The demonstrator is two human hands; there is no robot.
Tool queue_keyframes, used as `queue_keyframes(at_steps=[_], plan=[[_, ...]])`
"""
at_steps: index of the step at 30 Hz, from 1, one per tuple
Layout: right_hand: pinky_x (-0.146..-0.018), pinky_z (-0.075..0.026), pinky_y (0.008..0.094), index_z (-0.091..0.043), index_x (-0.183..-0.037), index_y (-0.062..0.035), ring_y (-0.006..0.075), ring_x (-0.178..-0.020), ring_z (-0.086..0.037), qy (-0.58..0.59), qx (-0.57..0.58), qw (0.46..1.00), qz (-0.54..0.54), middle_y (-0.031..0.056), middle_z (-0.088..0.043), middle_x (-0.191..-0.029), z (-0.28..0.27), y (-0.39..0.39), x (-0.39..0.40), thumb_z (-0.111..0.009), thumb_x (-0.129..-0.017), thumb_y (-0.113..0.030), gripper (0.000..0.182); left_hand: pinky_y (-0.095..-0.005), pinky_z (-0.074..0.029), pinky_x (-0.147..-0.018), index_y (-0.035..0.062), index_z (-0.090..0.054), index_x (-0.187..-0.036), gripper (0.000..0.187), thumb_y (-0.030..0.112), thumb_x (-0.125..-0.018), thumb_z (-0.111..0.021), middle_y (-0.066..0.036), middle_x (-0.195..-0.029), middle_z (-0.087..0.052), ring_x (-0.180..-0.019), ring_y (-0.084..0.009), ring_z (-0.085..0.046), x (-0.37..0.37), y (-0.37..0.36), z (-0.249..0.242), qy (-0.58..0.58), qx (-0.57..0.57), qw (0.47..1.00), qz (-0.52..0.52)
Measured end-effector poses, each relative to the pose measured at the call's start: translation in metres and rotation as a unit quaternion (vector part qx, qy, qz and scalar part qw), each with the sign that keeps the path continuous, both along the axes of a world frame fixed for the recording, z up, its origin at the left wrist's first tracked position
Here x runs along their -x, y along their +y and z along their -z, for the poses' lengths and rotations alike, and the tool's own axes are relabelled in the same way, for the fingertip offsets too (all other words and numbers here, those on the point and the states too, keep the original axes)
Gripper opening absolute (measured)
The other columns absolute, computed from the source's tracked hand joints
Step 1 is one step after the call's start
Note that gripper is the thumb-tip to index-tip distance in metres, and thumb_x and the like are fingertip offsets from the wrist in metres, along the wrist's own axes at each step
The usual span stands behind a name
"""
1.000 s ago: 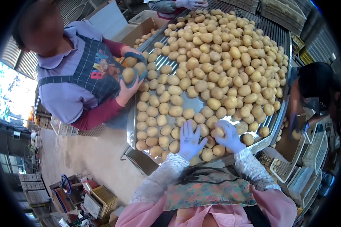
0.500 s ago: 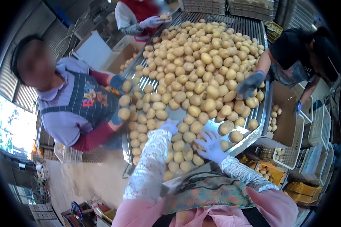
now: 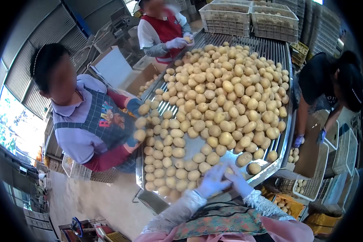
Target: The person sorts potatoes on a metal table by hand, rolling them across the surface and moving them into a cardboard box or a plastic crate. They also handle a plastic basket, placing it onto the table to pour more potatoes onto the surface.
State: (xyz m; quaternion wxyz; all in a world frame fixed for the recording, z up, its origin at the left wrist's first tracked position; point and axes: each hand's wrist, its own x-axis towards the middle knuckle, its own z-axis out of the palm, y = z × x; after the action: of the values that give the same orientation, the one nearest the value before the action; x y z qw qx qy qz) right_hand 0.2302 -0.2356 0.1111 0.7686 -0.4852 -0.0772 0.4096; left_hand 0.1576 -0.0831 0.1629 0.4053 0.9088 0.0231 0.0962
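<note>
My left hand (image 3: 213, 181), in a white glove, is at the near edge of the potatoes (image 3: 226, 84) heaped on the metal table. Right beside it is my gloved right hand (image 3: 238, 182), and the fingertips of both meet or nearly meet. Their fingers are blurred, and whether anything lies between them cannot be made out. Left of my hands, potatoes (image 3: 181, 174) lie in a single layer. Two more potatoes (image 3: 254, 168) rest just right of my fingers.
A person in a checked apron (image 3: 105, 117) stands at the left, holding potatoes. Another in a red vest (image 3: 165, 34) holds one at the far side. At right a person bends over a cardboard box (image 3: 310, 153). Crates (image 3: 226, 18) stand at the table's far end.
My left hand has moved right, and my two hands have come together. The person at right has taken the hand off the potatoes and lowered it to the box. The view has shifted.
</note>
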Motion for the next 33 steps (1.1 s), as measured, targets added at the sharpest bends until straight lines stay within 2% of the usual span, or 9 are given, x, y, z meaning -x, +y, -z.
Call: queue_keyframes(at_steps=[6, 7, 10, 15, 20, 24, 27, 30, 33], plan=[[-0.079, -0.060, 0.0354, -0.057, -0.126, -0.0076, 0.0223, -0.096, -0.069, 0.151, -0.068, 0.984, -0.071, 0.0109, -0.067, -0.110, 0.006, -0.018, -0.038, -0.063, -0.100, -0.022, 0.030, -0.0489, -0.048, -0.102, 0.0067, -0.050, -0.144, 0.070, 0.032, -0.085, -0.078, -0.024, -0.125, -0.059, -0.118, -0.0426, -0.058, 0.000, -0.005, 0.002, 0.004, -0.039, 0.989, -0.143], [-0.078, -0.060, 0.0349, -0.057, -0.126, -0.0080, 0.0235, -0.096, -0.069, 0.229, -0.053, 0.972, -0.027, 0.0113, -0.067, -0.110, -0.005, -0.019, -0.040, -0.062, -0.101, -0.025, 0.030, -0.0538, -0.046, -0.094, 0.0027, -0.047, -0.145, 0.072, 0.040, -0.089, -0.073, -0.024, -0.126, -0.057, -0.109, -0.0410, -0.056, -0.003, 0.006, 0.027, -0.105, -0.059, 0.974, -0.190], [-0.077, -0.061, 0.0354, -0.059, -0.124, -0.0092, 0.0265, -0.096, -0.069, 0.324, -0.018, 0.945, 0.031, 0.0108, -0.068, -0.111, -0.014, -0.029, -0.046, -0.062, -0.102, -0.025, 0.027, -0.0520, -0.047, -0.101, 0.0031, -0.049, -0.144, 0.064, 0.029, -0.091, -0.074, -0.026, -0.137, -0.054, -0.119, -0.0450, -0.055, 0.005, 0.067, 0.054, -0.110, -0.199, 0.967, -0.118], [-0.069, -0.058, 0.0342, -0.061, -0.120, -0.0097, 0.0262, -0.091, -0.070, 0.219, 0.004, 0.976, -0.011, 0.0115, -0.068, -0.111, -0.012, -0.041, -0.049, -0.065, -0.098, -0.019, 0.025, -0.0570, -0.042, -0.109, 0.0082, -0.052, -0.146, 0.062, 0.028, -0.090, -0.073, -0.025, -0.148, -0.047, -0.127, -0.0479, -0.052, 0.006, 0.046, 0.026, -0.108, -0.210, 0.966, -0.110], [-0.057, -0.052, 0.0321, -0.061, -0.115, -0.0097, 0.0239, -0.079, -0.067, 0.116, 0.065, 0.991, 0.032, 0.0122, -0.068, -0.101, -0.023, -0.078, -0.075, -0.065, -0.095, -0.022, 0.024, -0.0618, -0.034, -0.113, 0.0108, -0.054, -0.145, 0.064, 0.037, -0.089, -0.070, -0.020, -0.149, -0.048, -0.133, -0.0433, -0.047, 0.080, 0.043, 0.073, -0.026, -0.250, 0.968, -0.024], [-0.059, -0.051, 0.0272, -0.062, -0.116, -0.0117, 0.0186, -0.081, -0.066, 0.024, 0.048, 0.974, 0.221, 0.0039, -0.065, -0.100, -0.018, -0.154, -0.117, -0.063, -0.099, -0.030, 0.025, -0.0620, -0.030, -0.114, 0.0136, -0.055, -0.145, 0.064, 0.045, -0.090, -0.066, -0.017, -0.148, -0.049, -0.136, -0.0422, -0.043, 0.149, 0.065, 0.069, 0.074, -0.291, 0.951, -0.075], [-0.093, -0.060, 0.0378, -0.054, -0.131, -0.0112, 0.0222, -0.104, -0.064, 0.059, -0.019, 0.899, 0.434, 0.0068, -0.061, -0.117, -0.017, -0.208, -0.169, -0.058, -0.103, -0.038, 0.039, -0.0624, -0.030, -0.113, 0.0156, -0.057, -0.143, 0.062, 0.046, -0.090, -0.065, -0.018, -0.147, -0.050, -0.136, -0.0442, -0.042, 0.184, 0.076, 0.050, 0.109, -0.303, 0.943, -0.080], [-0.092, -0.059, 0.0385, -0.042, -0.147, -0.0110, 0.0270, -0.110, -0.062, 0.088, -0.058, 0.893, 0.438, 0.0083, -0.055, -0.131, -0.012, -0.240, -0.184, -0.058, -0.103, -0.035, 0.053, -0.0593, -0.041, -0.104, 0.0140, -0.066, -0.129, 0.053, 0.039, -0.083, -0.071, -0.022, -0.131, -0.054, -0.122, -0.0446, -0.052, 0.193, 0.076, 0.034, 0.077, -0.330, 0.935, -0.105], [-0.084, -0.056, 0.0346, -0.042, -0.151, -0.0091, 0.0234, -0.102, -0.063, -0.137, 0.140, 0.921, 0.336, 0.0061, -0.057, -0.123, 0.021, -0.205, -0.161, -0.061, -0.101, -0.021, 0.055, -0.0639, -0.034, -0.110, 0.0156, -0.060, -0.138, 0.059, 0.045, -0.087, -0.068, -0.024, -0.145, -0.049, -0.133, -0.0503, -0.044, 0.184, 0.070, 0.063, 0.071, -0.268, 0.916, -0.290]])
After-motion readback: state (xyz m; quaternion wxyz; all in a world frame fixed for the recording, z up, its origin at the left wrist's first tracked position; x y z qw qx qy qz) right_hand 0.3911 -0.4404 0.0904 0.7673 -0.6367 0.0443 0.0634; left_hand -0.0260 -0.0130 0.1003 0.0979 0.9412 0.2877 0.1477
